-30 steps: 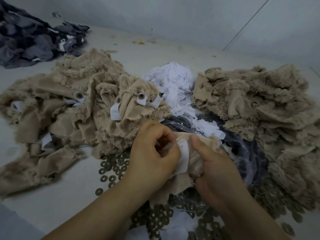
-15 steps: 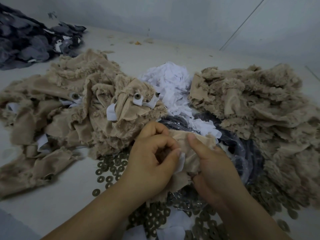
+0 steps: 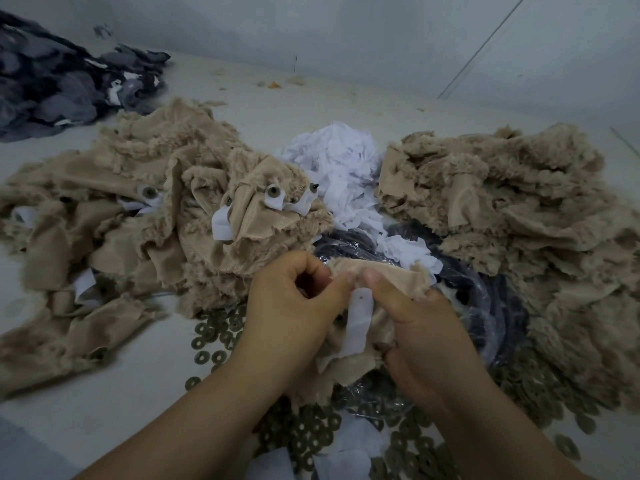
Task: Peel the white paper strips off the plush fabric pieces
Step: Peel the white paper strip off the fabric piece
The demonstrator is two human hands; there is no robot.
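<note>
A beige plush fabric piece [image 3: 388, 275] is held up between both hands at the centre front. A white paper strip [image 3: 360, 318] with a small hole runs down its smooth back. My left hand [image 3: 287, 306] has its fingers curled and its thumb tip pinching the top of the strip and fabric. My right hand [image 3: 419, 327] grips the fabric from the right, thumb pressed beside the strip. On the left, a heap of beige pieces [image 3: 138, 220] still carries white strips and plastic eyes [image 3: 272, 192].
Peeled white paper scraps [image 3: 339, 164] lie piled at the back centre. Another beige plush heap [image 3: 519, 216] fills the right. Dark washers [image 3: 221, 337] are scattered in front, beside a clear bag of dark parts [image 3: 485, 306]. Grey fabric [image 3: 52, 81] lies far left.
Between my thumbs the strip now hangs long and uncovered; half a second ago my left hand hid most of it. My hands have stayed in the same place.
</note>
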